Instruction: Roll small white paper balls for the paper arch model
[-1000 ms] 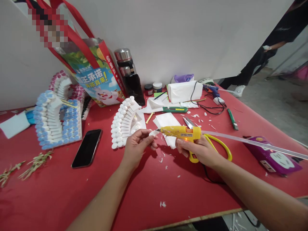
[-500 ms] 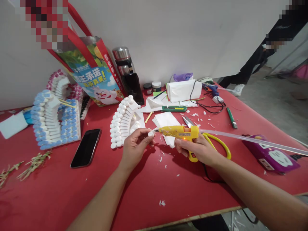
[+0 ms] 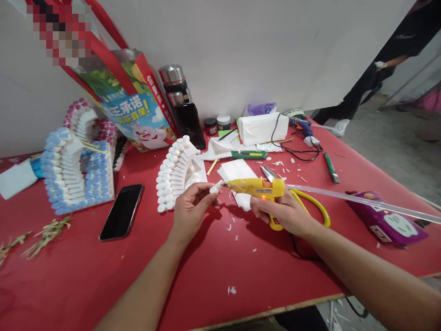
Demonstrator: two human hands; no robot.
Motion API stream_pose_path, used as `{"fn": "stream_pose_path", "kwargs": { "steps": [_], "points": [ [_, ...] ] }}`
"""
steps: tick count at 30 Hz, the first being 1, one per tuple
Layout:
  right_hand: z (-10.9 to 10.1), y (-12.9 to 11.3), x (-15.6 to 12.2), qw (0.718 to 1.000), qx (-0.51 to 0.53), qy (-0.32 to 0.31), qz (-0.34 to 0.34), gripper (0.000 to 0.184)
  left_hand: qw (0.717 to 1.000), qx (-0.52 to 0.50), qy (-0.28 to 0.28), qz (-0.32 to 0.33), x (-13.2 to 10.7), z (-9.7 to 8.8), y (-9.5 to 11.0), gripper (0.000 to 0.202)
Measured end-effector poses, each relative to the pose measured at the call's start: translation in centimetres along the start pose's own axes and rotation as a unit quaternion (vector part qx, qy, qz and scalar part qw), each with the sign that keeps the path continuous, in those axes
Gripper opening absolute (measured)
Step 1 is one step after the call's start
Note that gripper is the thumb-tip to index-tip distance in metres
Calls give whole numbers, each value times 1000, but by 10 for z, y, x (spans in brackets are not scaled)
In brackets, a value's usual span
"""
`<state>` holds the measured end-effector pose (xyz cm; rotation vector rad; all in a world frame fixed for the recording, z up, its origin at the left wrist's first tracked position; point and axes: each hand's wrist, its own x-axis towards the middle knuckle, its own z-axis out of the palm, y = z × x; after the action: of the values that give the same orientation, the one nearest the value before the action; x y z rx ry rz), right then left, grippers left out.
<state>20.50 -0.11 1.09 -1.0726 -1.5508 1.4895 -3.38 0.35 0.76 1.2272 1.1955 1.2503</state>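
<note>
Between the fingertips of my left hand [image 3: 195, 202] is a small white piece [image 3: 216, 186], its exact kind too small to make out. My right hand [image 3: 284, 209] is wrapped round the grip of a yellow hot glue gun [image 3: 253, 185], whose orange light glows. The gun's nozzle points left and is at or very near the white piece. A long clear glue stick [image 3: 344, 197] runs out of the gun's back to the right. Just behind my left hand stands a curved white staircase model [image 3: 179, 172] edged with rounded white pieces.
Left lie a phone [image 3: 121, 212] and a blue-edged staircase model [image 3: 77, 172]. Behind are a shopping bag [image 3: 138, 110], a flask [image 3: 172, 76], white paper [image 3: 263, 128] and a green cutter [image 3: 248, 155]. Scissors [image 3: 310, 207] and a purple power strip [image 3: 389, 220] lie right. A person stands far right.
The white piece in my left fingers is tilted differently, and more of it shows near the nozzle. The glue gun has hardly moved. The view has shifted slightly.
</note>
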Motion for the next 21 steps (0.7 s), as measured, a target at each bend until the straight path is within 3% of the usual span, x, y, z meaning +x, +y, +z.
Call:
{"fn": "stream_pose_path", "kwargs": {
  "steps": [5, 12, 21],
  "points": [
    [-6, 3, -2, 1000, 10, 21, -11, 45, 1000, 17, -3, 14, 0, -1, 0, 14],
    [-7, -1, -3, 1000, 13, 17, -13, 46, 986, 138, 11, 94, -2, -6, -7, 14],
    [-5, 3, -1, 1000, 21, 13, -4, 42, 982, 147, 7, 118, -2, -7, -11, 16]
  ]
}}
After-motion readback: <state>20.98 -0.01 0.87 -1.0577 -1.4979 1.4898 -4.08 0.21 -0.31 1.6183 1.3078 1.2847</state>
